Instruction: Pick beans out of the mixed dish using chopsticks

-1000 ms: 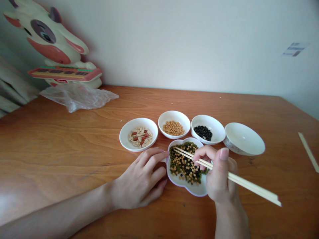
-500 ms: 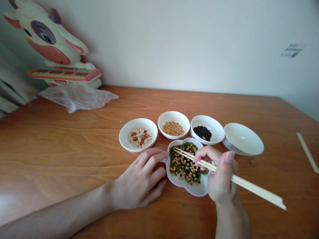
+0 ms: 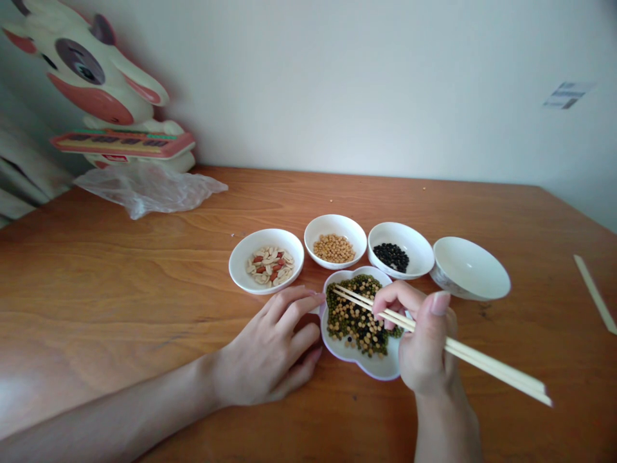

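Note:
A flower-shaped dish (image 3: 380,369) holds green, black and yellow beans mixed together. My left hand (image 3: 274,347) is closed on the left edge of this dish, fingers curled. Wooden chopsticks (image 3: 486,364) are held in my right hand (image 3: 427,337), their tips among the beans at the dish's upper left. Behind the dish stand white bowls: one with peanuts (image 3: 270,266), one with yellow beans (image 3: 333,248), one with black beans (image 3: 391,257). The white bowl at the right (image 3: 472,269) has nothing in it.
A cow-shaped toy keyboard (image 3: 125,143) stands at the back left, with a crumpled clear plastic bag (image 3: 152,190) before it. A pale strip (image 3: 594,293) lies near the right edge of the wooden table (image 3: 144,289). A wall rises behind.
The view has shifted very slightly. My right hand and the chopsticks have moved a touch to the left; the tips are still among the beans.

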Action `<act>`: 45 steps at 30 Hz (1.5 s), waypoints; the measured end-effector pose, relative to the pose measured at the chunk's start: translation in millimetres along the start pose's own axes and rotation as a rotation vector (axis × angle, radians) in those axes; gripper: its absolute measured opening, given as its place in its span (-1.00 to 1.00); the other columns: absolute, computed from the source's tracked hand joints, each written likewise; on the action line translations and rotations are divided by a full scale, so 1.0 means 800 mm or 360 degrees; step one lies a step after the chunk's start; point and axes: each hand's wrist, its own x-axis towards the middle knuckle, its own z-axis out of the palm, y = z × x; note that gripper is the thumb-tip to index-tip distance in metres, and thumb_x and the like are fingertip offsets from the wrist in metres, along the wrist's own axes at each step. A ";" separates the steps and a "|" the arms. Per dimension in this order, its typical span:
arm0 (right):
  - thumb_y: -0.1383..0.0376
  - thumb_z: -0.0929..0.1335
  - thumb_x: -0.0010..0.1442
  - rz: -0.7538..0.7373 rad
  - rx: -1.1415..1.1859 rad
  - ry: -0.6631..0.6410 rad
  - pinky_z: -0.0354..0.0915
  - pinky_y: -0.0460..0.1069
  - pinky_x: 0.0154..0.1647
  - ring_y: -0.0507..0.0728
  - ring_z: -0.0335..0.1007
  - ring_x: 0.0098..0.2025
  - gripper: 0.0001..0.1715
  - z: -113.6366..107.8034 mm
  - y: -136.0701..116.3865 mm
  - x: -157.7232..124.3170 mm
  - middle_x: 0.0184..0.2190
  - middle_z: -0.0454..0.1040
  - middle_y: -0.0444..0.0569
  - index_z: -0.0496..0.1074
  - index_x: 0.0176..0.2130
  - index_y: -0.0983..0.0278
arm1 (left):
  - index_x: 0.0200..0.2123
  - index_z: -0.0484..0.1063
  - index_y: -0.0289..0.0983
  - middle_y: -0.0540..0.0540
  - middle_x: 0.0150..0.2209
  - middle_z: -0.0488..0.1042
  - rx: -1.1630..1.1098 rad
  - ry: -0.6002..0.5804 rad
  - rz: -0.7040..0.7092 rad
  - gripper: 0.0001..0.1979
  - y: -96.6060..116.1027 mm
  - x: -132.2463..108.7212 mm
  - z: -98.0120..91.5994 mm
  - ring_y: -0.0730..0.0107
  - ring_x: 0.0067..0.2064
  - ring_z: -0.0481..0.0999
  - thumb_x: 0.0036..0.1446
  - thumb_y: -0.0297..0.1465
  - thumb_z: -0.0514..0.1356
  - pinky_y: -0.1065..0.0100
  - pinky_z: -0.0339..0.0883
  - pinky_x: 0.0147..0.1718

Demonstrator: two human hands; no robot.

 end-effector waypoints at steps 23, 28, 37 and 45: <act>-0.25 -0.09 0.51 0.0010 -0.0014 0.0017 0.15 0.03 -0.47 0.11 0.30 -0.48 -0.01 0.000 0.000 -0.001 -0.58 0.42 -0.05 0.47 -0.48 0.18 | -0.04 0.51 -0.28 -0.28 0.32 0.33 0.0018 0.0015 0.0002 -0.86 0.001 0.001 0.000 -0.11 0.37 0.27 0.36 -0.40 0.25 -0.11 0.37 0.36; -0.27 -0.08 0.50 -0.0015 0.0006 -0.0002 0.14 0.03 -0.48 0.10 0.30 -0.49 -0.02 0.000 0.000 -0.002 -0.59 0.40 -0.06 0.47 -0.48 0.19 | -0.05 0.51 -0.28 -0.28 0.33 0.33 0.0016 0.0005 0.0000 -0.86 0.001 0.000 -0.001 -0.11 0.37 0.27 0.36 -0.40 0.25 -0.10 0.38 0.36; -0.26 -0.07 0.51 -0.0028 0.0011 -0.0028 0.14 0.02 -0.49 0.10 0.29 -0.50 -0.03 -0.002 0.003 0.000 -0.59 0.40 -0.07 0.48 -0.46 0.19 | -0.05 0.53 -0.28 -0.29 0.31 0.36 0.0021 0.0031 0.0009 -0.85 0.001 0.001 0.000 -0.10 0.37 0.29 0.33 -0.41 0.27 -0.06 0.38 0.36; -0.28 -0.04 0.51 0.0115 -0.0013 0.0078 0.12 0.05 -0.41 0.11 0.27 -0.46 -0.03 0.004 -0.018 -0.004 -0.58 0.39 -0.06 0.47 -0.47 0.21 | -0.05 0.53 -0.28 -0.28 0.33 0.34 0.0014 0.0018 0.0004 -0.85 0.000 0.001 0.000 -0.10 0.38 0.27 0.34 -0.40 0.26 -0.08 0.37 0.37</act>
